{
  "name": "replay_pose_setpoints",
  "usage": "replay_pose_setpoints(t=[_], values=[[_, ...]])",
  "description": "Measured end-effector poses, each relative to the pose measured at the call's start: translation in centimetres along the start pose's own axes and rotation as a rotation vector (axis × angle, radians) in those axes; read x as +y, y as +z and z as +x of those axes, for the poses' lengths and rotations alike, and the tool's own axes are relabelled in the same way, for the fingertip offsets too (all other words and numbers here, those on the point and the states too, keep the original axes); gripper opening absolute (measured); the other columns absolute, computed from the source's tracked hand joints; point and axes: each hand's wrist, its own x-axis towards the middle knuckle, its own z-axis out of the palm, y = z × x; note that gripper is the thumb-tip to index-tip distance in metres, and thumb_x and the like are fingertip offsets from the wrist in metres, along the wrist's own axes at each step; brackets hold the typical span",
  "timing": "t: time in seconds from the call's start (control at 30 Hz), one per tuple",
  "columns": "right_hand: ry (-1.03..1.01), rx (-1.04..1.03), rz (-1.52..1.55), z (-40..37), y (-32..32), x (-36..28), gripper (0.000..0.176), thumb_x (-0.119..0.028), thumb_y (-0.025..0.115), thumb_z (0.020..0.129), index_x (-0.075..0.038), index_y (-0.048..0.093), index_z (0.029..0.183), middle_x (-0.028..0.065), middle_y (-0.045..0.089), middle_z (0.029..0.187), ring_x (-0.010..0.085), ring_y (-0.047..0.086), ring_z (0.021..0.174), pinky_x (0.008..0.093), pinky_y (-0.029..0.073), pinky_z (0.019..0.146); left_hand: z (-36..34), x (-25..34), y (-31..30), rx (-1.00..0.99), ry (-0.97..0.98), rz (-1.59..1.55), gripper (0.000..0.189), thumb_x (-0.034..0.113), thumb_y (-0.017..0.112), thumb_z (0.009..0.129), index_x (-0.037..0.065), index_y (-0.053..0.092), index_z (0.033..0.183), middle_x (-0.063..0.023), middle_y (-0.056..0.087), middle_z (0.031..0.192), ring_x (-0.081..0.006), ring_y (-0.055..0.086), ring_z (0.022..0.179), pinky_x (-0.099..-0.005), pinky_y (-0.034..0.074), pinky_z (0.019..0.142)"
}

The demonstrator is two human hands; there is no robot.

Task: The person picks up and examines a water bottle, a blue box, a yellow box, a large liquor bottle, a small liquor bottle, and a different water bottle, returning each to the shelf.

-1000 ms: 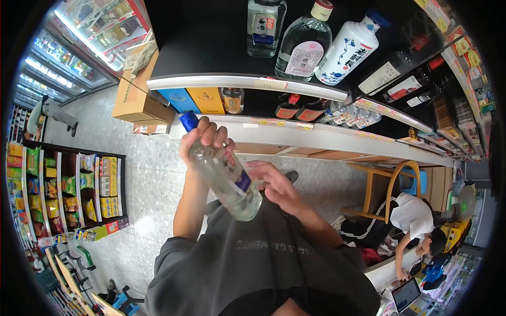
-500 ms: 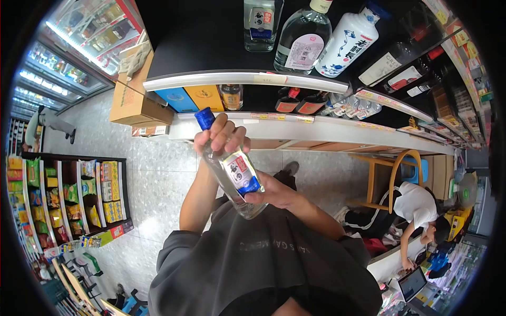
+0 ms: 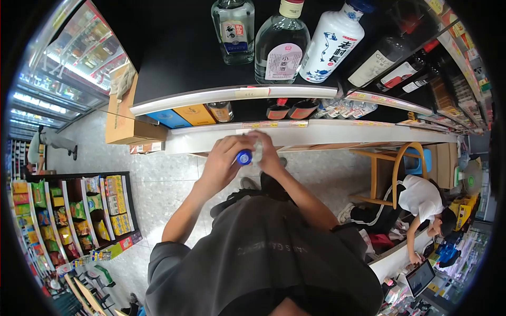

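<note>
A clear bottle with a blue cap [image 3: 244, 157] is held upright in front of me, its cap facing the camera. My left hand [image 3: 226, 156] is closed around its left side near the neck. On the bottle's right side is my right hand [image 3: 266, 156], with its fingers curled against the glass and slightly blurred. The bottle's label and base are hidden beneath the cap and hands. Beyond the hands, the upper shelf holds a clear bottle with a blue and white label [image 3: 233, 34], a clear bottle with a pink label [image 3: 282, 50] and a white bottle with blue flowers [image 3: 332, 45].
The white shelf edge [image 3: 237, 95] runs just beyond my hands, with boxes and small bottles below it. A cardboard box [image 3: 124, 124] stands at the left. A snack rack [image 3: 79, 210] is lower left. At the right are a wooden chair [image 3: 374, 179] and a seated person [image 3: 419, 197] by a tablet.
The bottle has turned from tilted with its label showing to upright with its cap toward the camera. Both hands have moved, and the shelf sits lower in view.
</note>
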Motion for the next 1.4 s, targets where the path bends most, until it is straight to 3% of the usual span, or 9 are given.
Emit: replay_pose_setpoints(t=[0.17, 0.27, 0.6, 0.73, 0.8, 0.93, 1.03, 1.1, 1.4], values=[[-0.001, 0.221, 0.025, 5.7, 1.9, 1.9, 0.053, -0.006, 0.072, 0.073, -0.005, 0.049, 0.12, 0.0147, 0.051, 0.119, 0.0328, 0.047, 0.116, 0.0385, 0.037, 0.1, 3.4, -4.3, 2.8, 0.171, 0.018, -0.013, 0.034, -0.018, 0.057, 0.068, 0.002, 0.059, 0.096, -0.0127, 0.064, 0.101, -0.0334, 0.056, 0.115, -0.0419, 0.046, 0.093], [-0.077, 0.285, 0.049, 8.0, 2.0, 2.1, 0.046, -0.008, 0.067, 0.078, -0.004, 0.049, 0.12, 0.0156, 0.052, 0.115, 0.0327, 0.049, 0.113, 0.0396, 0.037, 0.099, 5.0, -5.8, 3.4, 0.217, -0.008, -0.067, 0.034, -0.017, 0.053, 0.069, 0.003, 0.059, 0.096, -0.0125, 0.063, 0.103, -0.0334, 0.055, 0.115, -0.0416, 0.047, 0.09], [0.053, 0.265, 0.174, 11.2, 2.1, 3.5, 0.041, -0.007, 0.056, 0.084, 0.0, 0.048, 0.124, 0.0182, 0.057, 0.118, 0.0301, 0.054, 0.114, 0.0361, 0.04, 0.098, 6.8, -8.7, 6.1, 0.313, -0.17, -0.004, 0.032, -0.007, 0.066, 0.076, 0.002, 0.059, 0.106, -0.0165, 0.063, 0.103, -0.0369, 0.057, 0.1, -0.0415, 0.048, 0.082], [0.102, 0.255, 0.206, 11.8, 3.4, 6.7, 0.053, -0.003, 0.069, 0.074, 0.001, 0.049, 0.123, 0.0176, 0.06, 0.116, 0.0295, 0.056, 0.112, 0.0355, 0.041, 0.098, 7.0, -9.0, 6.1, 0.279, -0.325, 0.038, 0.03, -0.004, 0.063, 0.082, -0.004, 0.054, 0.111, -0.0257, 0.06, 0.102, -0.044, 0.056, 0.097, -0.0477, 0.045, 0.084], [0.179, 0.197, 0.288, 12.0, 3.4, 7.8, 0.058, -0.002, 0.074, 0.07, 0.001, 0.05, 0.123, 0.0176, 0.059, 0.118, 0.0297, 0.054, 0.114, 0.036, 0.04, 0.099, 6.8, -9.6, 6.3, 0.225, -0.298, -0.049, 0.047, -0.006, 0.057, 0.085, -0.004, 0.039, 0.128, -0.0277, 0.055, 0.114, -0.0433, 0.055, 0.107, -0.0458, 0.045, 0.09], [0.244, 0.175, 0.161, 12.8, 2.8, 8.3, 0.056, -0.008, 0.075, 0.071, 0.0, 0.054, 0.122, 0.0172, 0.058, 0.121, 0.0299, 0.053, 0.116, 0.0364, 0.038, 0.101, 4.0, -6.6, 5.8, 0.315, -0.259, -0.191, 0.064, -0.009, 0.052, 0.087, 0.0, 0.014, 0.138, -0.0273, 0.034, 0.142, -0.0338, 0.041, 0.131, -0.0414, 0.04, 0.102], [0.416, 0.083, 0.151, 13.3, 3.2, 10.1, 0.049, -0.031, 0.072, 0.082, -0.003, 0.059, 0.12, 0.0148, 0.063, 0.118, 0.0288, 0.056, 0.115, 0.0375, 0.039, 0.098, 0.2, -3.7, 4.6, 0.292, -0.329, -0.263, 0.058, -0.007, 0.052, 0.088, -0.001, 0.021, 0.136, -0.0265, 0.044, 0.136, -0.0355, 0.046, 0.128, -0.0412, 0.042, 0.103], [0.419, 0.06, 0.108, 13.9, 3.1, 10.5, 0.049, -0.032, 0.072, 0.083, -0.003, 0.059, 0.12, 0.0147, 0.063, 0.117, 0.0286, 0.056, 0.114, 0.0375, 0.04, 0.097, -2.7, -2.7, 3.9, 0.067, -0.559, -0.555, 0.052, -0.002, 0.051, 0.092, 0.001, 0.023, 0.136, -0.0239, 0.052, 0.13, -0.0322, 0.053, 0.122, -0.041, 0.045, 0.1], [0.424, -0.022, 0.109, 14.6, 2.7, 10.5, 0.045, -0.033, 0.067, 0.089, -0.003, 0.057, 0.121, 0.0114, 0.062, 0.115, 0.0221, 0.056, 0.111, 0.0342, 0.042, 0.095, -10.0, -1.0, 4.4, 0.101, -0.735, -0.677, 0.051, 0.005, 0.046, 0.098, 0.005, 0.015, 0.139, -0.0208, 0.053, 0.129, -0.027, 0.055, 0.118, -0.0393, 0.044, 0.099]])
